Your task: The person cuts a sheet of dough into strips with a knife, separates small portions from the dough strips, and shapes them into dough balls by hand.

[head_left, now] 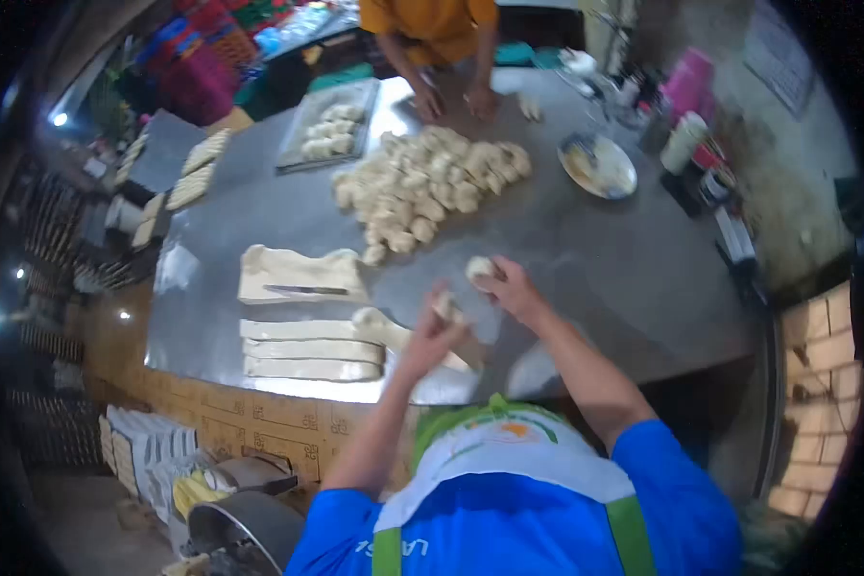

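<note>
My right hand [515,292] is closed on a small piece of dough [480,270], held over the metal table. Lower and to the left, my left hand [432,344] is somewhat blurred, with its fingers round another pale dough piece [446,306]. Beneath that hand runs a loose dough strip [386,330], partly hidden by it. Several cut dough strips [312,368] lie side by side to the left. Behind them a flat dough sheet [302,267] carries a knife [305,290]. A large heap of dough pieces [427,182] sits beyond my hands.
Across the metal table [634,278], a person in an orange shirt [432,29] has both hands near the heap. A tray [286,154] with shaped dough stands at the back left. A bowl [597,165], bottles [684,141] and containers line the right side.
</note>
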Motion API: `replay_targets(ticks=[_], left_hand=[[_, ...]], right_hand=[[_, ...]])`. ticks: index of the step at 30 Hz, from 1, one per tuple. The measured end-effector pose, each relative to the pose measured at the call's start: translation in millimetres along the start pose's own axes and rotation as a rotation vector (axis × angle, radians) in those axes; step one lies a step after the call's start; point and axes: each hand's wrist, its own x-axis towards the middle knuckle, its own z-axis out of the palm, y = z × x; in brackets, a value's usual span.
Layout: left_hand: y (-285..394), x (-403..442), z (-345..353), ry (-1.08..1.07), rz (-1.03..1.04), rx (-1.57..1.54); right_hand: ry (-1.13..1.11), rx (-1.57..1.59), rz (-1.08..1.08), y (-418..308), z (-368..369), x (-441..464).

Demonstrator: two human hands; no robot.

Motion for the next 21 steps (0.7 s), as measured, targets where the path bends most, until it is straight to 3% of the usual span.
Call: replay_targets(ticks=[3,5,7,8,10,11,12,13,14,16,17,18,19,20,21], left_hand=[[-16.1,15.0,-19.7,-0.027,0.101,0.259],[-16.5,18.8,-23.9,-0.016,0.314,0.629],[-10.8,18.9,-15.0,-0.041,0.233,0.659],[-11.0,17.4,-10.5,-0.067,0.146,0.687],[-21.7,13.0,-8.7,-0.118,0.155,0.764],[-24.7,11.1,-10.1,-0.162,0.174,0.849],[-20.6,4.5,-9.3,-0.175,0.172,0.848],[-10.9,-1.2,-6.2,-0.298,0.221,0.692],[-5.3,-5.5,-7.0,-0.423,0.257,0.532],[-4.1,0.7,-16.2,-0.484,0.310,0.511],[-6.9,11.3,-24.4,-0.350,0.236,0.303],[-14.3,17.6,-36.5,-0.227,0.141,0.097],[-14.9,33.2,-51.0,-0.198,0.284,0.438],[-20.5,38.3,-57.0,-0.203,0.285,0.432],[2.5,38.9,-49.7,-0.220,0.440,0.592]], right_hand=[[-0.004,0.221,-0.041,-50.4,8.8,-36.5],[0.020,0.338,-0.033,-54.3,30.4,-46.0],[0.209,-0.291,-0.738,-33.0,51.6,-45.7],[0.219,-0.293,-0.732,-20.3,48.8,-43.0],[0.094,-0.452,-0.425,3.8,37.9,-44.8],[0.098,-0.453,-0.420,8.3,34.3,-38.3],[0.041,-0.715,-0.248,5.5,29.8,-27.7],[-0.010,-0.973,-0.068,4.4,24.7,-19.7],[0.010,-0.970,-0.054,15.6,22.6,-20.3],[0.348,-0.724,-0.155,26.9,20.4,-20.7],[0.350,-0.739,-0.174,26.5,17.1,-9.4],[0.342,-0.707,-0.394,13.0,22.9,-11.5],[0.330,-0.668,-0.600,2.2,30.8,-19.7],[0.333,-0.674,-0.597,-8.8,39.6,-23.9],[0.177,-0.654,-0.709,-21.4,49.7,-25.3]])
